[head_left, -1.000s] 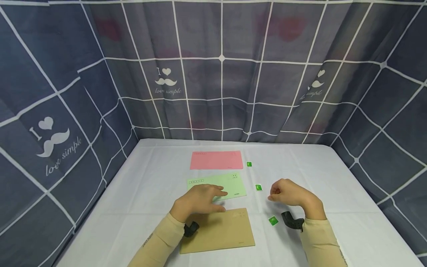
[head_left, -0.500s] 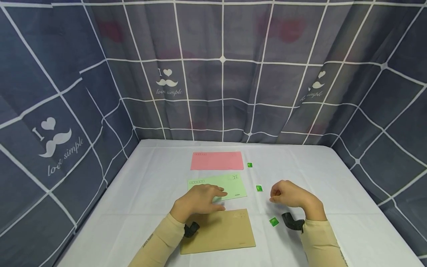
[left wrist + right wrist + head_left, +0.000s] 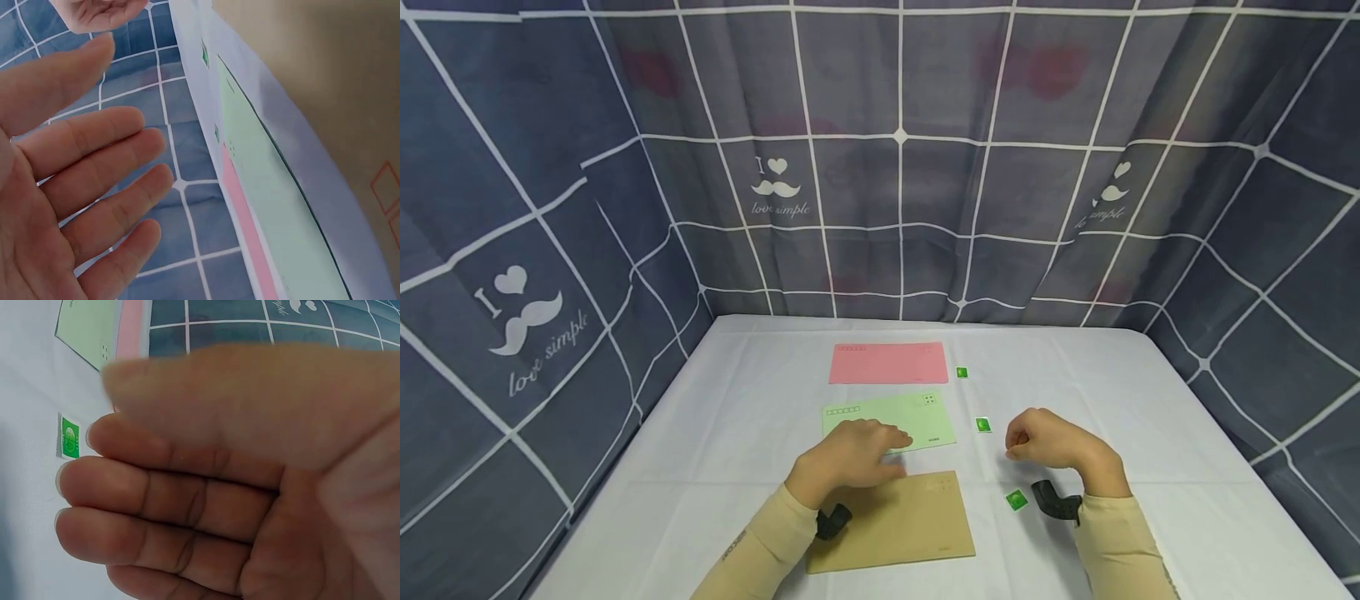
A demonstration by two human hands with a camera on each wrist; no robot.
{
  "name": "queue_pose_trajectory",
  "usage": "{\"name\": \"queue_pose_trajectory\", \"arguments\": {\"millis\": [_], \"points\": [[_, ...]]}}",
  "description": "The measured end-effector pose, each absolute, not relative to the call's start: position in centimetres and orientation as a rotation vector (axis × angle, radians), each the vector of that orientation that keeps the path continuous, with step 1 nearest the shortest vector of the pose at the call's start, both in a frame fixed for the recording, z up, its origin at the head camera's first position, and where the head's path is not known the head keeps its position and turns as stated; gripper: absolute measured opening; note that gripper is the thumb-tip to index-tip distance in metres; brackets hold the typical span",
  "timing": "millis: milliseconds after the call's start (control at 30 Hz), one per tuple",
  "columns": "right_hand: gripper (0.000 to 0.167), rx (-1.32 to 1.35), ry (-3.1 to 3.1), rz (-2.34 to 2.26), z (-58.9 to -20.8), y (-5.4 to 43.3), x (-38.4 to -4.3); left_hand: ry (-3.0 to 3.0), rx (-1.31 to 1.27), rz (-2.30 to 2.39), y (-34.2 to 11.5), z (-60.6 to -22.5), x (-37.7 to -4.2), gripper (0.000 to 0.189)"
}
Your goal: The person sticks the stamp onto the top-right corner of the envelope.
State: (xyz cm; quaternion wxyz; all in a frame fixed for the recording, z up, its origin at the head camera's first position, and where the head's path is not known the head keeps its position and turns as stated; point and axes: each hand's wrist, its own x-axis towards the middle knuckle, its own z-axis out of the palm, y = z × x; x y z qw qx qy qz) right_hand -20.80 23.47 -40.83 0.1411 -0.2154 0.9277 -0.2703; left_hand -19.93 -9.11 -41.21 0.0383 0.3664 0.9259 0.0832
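Note:
My left hand hovers with relaxed, spread fingers, overlapping the lower left of the green envelope and the top of the brown envelope in the head view. Its palm shows bare in the left wrist view. To the right, my right hand hangs over the white table with loosely bent fingers and nothing in them. Closest to it are a green stamp on its left and a tilted green stamp below. A third green stamp lies beside the pink envelope.
The envelopes lie in a column on the white tablecloth, pink farthest and brown nearest. Dark checked curtains with white lines enclose the back and both sides. Black wrist mounts sit under the beige sleeves.
Both hands stay almost still. The head view has tilted very slightly, so the envelopes and stamps appear a little lower.

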Motion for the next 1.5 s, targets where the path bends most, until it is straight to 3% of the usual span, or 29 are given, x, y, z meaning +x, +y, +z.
{"name": "queue_pose_trajectory", "arguments": {"millis": [567,933,1500], "points": [[0.015,-0.648,2.715,-0.716,-41.4,23.5,-20.9,2.830,1.138,0.158,-8.3,-41.1,-18.9,0.039],[0.007,-0.609,2.544,-0.919,-42.7,24.8,-21.3,2.776,1.128,0.125,-7.5,-41.7,-18.4,0.031],[0.011,-0.559,2.395,-1.052,-45.5,26.3,-21.3,2.748,1.184,0.016,-6.9,-42.2,-17.7,0.030]]}}
